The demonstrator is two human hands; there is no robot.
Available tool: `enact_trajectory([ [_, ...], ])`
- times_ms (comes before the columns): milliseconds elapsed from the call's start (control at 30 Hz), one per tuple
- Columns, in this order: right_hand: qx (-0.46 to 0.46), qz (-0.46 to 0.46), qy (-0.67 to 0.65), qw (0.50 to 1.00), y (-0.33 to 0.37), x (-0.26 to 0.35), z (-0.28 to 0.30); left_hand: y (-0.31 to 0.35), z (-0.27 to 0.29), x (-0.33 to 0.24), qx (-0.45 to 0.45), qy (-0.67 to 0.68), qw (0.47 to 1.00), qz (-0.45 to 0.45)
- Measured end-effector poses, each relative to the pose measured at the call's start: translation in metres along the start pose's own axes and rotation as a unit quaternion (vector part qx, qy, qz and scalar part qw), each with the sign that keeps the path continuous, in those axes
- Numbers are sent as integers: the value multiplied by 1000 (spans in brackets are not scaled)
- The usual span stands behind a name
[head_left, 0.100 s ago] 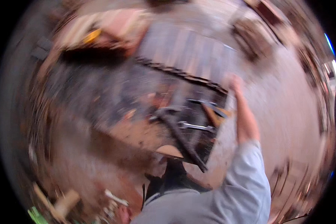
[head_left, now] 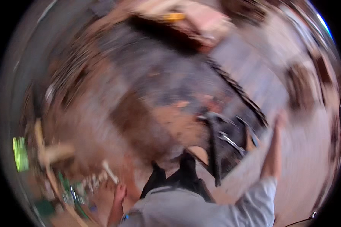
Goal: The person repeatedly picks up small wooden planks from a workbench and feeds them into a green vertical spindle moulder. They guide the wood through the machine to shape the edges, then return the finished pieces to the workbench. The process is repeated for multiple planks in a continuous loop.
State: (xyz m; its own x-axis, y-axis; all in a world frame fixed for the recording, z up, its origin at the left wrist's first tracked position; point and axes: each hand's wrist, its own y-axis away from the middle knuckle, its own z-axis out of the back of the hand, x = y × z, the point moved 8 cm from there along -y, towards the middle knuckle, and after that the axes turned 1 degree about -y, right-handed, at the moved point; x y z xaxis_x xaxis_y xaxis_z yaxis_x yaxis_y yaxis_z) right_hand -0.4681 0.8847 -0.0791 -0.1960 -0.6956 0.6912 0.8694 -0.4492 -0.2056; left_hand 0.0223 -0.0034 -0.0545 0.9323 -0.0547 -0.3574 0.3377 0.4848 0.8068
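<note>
My left hand [head_left: 120, 192] is low at the left, its fingers curled around the end of a pale wrench-shaped tool [head_left: 110, 172]. My right hand [head_left: 280, 120] reaches out at the right, smeared by motion, so its fingers cannot be read. It is close to the near end of a dark toothed edge [head_left: 238, 90] along a grey panel [head_left: 250, 62]. Nearby, a shiny wrench [head_left: 232, 143] lies on a dark surface, beside a tool with tan and blue parts [head_left: 252, 139]. A long dark bar [head_left: 215, 151] lies to the left of these.
A round tan disc [head_left: 199, 154] sits just ahead of my legs. A mallet-like wooden piece [head_left: 57, 153], a bright yellow-green item [head_left: 20, 154] and small loose items lie at the left. A reddish block-like object [head_left: 208, 19] with something yellow [head_left: 174, 17] stands at the far side.
My view has swung left, so the dark bar, wrench and panel shift right and turn clockwise. My left hand and the pale tool have come further into view; my right arm appears further right and lower.
</note>
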Motion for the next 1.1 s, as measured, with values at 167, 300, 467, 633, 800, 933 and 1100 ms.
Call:
enact_trajectory([
  [167, 94, -26, -249, 964, 14, 248, -80, -40, 6, 124, -31, 172, 983, 51],
  [300, 241, 109, -302, 916, 109, 462, -160, -53, 9, 163, -32, 349, 936, 43],
  [467, 442, 163, -280, 836, 297, 644, -289, -89, 18, 224, -32, 177, 983, 22],
  [633, 610, 257, -205, 720, 511, 781, -405, -91, 65, 255, -25, 451, 875, 173],
  [800, 644, 434, -202, 597, 720, 948, -485, -84, 102, 319, -168, 595, 764, 185],
  [933, 635, 546, -214, 503, 872, 1089, -523, -70, 74, 355, -228, 726, 610, 221],
  [1100, 438, 744, -297, 409, 1037, 1247, -572, -58, -8, 346, -335, 724, 562, 218],
])
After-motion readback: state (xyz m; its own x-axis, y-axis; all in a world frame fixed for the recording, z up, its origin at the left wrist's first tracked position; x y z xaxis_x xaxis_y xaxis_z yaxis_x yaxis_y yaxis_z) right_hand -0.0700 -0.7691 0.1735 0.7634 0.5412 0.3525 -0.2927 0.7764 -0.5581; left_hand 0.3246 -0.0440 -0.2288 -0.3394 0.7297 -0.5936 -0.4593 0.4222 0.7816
